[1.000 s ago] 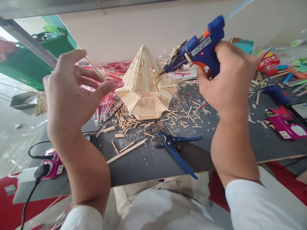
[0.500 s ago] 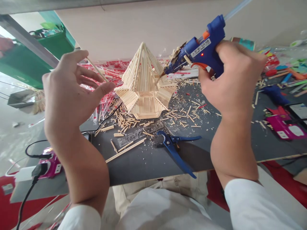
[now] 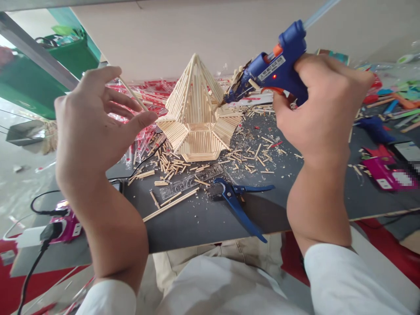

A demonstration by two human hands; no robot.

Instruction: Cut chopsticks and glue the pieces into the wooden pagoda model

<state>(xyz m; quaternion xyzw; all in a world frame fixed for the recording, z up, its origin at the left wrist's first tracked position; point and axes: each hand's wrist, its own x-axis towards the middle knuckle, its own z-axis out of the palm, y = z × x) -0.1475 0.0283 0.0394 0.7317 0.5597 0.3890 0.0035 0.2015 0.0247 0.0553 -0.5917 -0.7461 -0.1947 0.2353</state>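
Note:
Between the thumb and index finger of my left hand [image 3: 95, 118] a thin wooden stick [image 3: 133, 93] is held by its two ends. My right hand [image 3: 324, 96] is wrapped round the handle of a blue hot glue gun [image 3: 282, 65], its small red light lit and a clear glue stick [image 3: 320, 15] poking out the back. Bits of wood cling to the gun's front. Its nozzle touches or nearly touches the right side of a pointed, star-based model [image 3: 200, 135] built from wooden sticks, which stands upright on the dark table [image 3: 183, 236].
A blue cutter [image 3: 243, 203] lies near the table's front edge, beside a clear ruler [image 3: 177, 188] and longer sticks [image 3: 170, 205]. Cut stick pieces surround the model. Magenta power sockets [image 3: 387, 170] sit at right, another blue glue gun [image 3: 376, 129] behind them. Red-and-clear wrappers [image 3: 147, 96] pile at back.
Little differs. The view has shifted slightly, and both hands keep their holds on the stick and the glue gun, with the nozzle still at the model's right side.

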